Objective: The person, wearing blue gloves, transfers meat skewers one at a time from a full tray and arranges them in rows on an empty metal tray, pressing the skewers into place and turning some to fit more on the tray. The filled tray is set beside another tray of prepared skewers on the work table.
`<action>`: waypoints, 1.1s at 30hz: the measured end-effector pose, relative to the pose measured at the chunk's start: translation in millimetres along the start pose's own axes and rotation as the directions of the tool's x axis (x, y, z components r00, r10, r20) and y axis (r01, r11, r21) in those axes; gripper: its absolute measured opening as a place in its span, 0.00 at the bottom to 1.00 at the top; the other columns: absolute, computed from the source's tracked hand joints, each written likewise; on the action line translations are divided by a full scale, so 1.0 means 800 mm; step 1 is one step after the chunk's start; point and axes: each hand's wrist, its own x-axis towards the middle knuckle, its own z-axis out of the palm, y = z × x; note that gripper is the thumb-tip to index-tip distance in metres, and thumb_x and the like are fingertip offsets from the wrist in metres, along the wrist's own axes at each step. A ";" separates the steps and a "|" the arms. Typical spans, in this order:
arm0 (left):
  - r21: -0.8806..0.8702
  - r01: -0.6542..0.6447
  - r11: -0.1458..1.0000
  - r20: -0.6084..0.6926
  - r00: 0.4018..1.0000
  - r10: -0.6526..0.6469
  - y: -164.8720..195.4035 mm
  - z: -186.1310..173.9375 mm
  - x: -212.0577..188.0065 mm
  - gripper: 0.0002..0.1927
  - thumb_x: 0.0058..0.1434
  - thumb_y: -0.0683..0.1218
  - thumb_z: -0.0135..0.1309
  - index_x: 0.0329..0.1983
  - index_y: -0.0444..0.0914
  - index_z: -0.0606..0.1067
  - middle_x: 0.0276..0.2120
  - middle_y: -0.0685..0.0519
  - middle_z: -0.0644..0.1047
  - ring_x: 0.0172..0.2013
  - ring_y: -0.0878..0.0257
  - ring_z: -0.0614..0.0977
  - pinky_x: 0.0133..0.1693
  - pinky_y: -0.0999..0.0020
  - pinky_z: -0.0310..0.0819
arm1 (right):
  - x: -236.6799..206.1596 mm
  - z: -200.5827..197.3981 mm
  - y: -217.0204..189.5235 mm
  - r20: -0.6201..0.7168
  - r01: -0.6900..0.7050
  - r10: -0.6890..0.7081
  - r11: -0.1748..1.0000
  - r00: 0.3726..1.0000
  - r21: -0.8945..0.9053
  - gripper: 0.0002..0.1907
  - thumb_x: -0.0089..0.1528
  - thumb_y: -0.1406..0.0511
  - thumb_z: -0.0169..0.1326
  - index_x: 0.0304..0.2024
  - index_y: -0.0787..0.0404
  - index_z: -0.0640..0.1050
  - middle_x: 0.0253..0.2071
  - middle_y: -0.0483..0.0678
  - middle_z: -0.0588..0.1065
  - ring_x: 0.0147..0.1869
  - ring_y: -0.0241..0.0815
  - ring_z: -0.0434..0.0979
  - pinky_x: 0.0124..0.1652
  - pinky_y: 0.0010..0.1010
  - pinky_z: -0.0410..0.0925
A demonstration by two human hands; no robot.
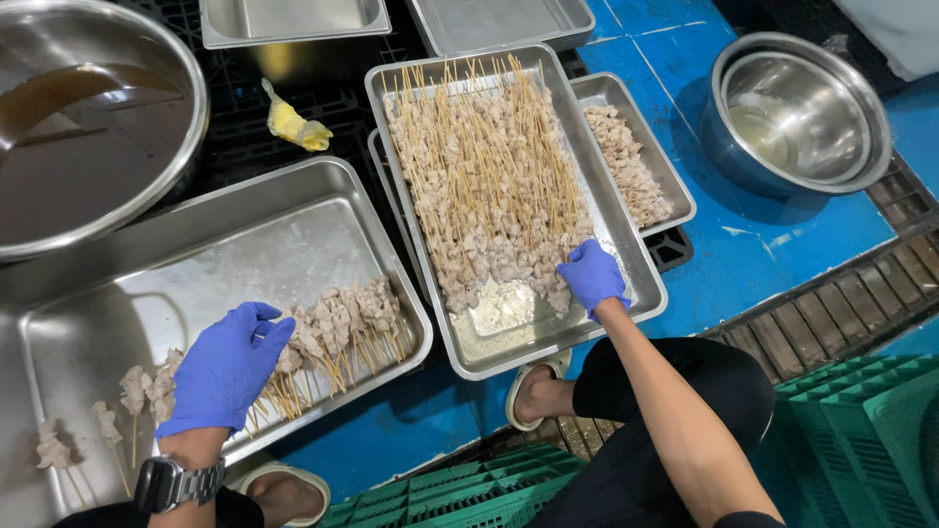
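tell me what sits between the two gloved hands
In the head view, a bunch of meat skewers lies by the left hand; then tray rims and floury tray floor before the right hand.

Bare metal in big tray (196, 293) w/ room to pass; skewer pile (489, 166) crowds mid tray (641, 293).

The left hand (227, 367) wears a blue disposable glove, creased at the fingers; the right hand (591, 277) wears a matching one; a silver metal-link wristwatch (176, 483) with a dark face circles the left wrist; dark trousers (675, 391) cover the legs; pale sandals (536, 374) sit on both feet.
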 end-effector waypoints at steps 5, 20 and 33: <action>-0.001 -0.010 1.000 -0.016 1.000 0.010 0.000 -0.002 -0.004 0.24 0.64 0.60 0.54 0.52 0.38 0.79 0.44 0.43 0.83 0.44 0.47 0.85 0.47 0.56 0.78 | 0.001 -0.009 -0.004 0.057 0.031 -0.030 0.999 0.998 -0.021 0.18 0.51 0.58 0.68 0.35 0.62 0.78 0.34 0.57 0.80 0.42 0.56 0.81 0.43 0.43 0.72; 0.021 0.000 1.000 -0.014 1.000 0.000 -0.003 0.009 0.001 0.23 0.64 0.60 0.53 0.50 0.39 0.79 0.45 0.45 0.83 0.44 0.47 0.85 0.47 0.55 0.77 | -0.006 -0.081 -0.079 0.245 0.245 -0.246 0.969 0.938 0.037 0.16 0.61 0.58 0.54 0.46 0.60 0.79 0.42 0.56 0.80 0.47 0.54 0.81 0.48 0.41 0.71; 0.000 -0.043 0.999 -0.046 0.998 0.043 -0.011 0.006 -0.004 0.23 0.63 0.60 0.53 0.51 0.40 0.78 0.44 0.46 0.84 0.44 0.49 0.85 0.47 0.56 0.78 | 0.025 0.041 -0.071 -0.101 0.315 -0.310 0.948 0.945 0.040 0.23 0.56 0.62 0.64 0.48 0.65 0.71 0.42 0.61 0.75 0.46 0.62 0.77 0.45 0.48 0.69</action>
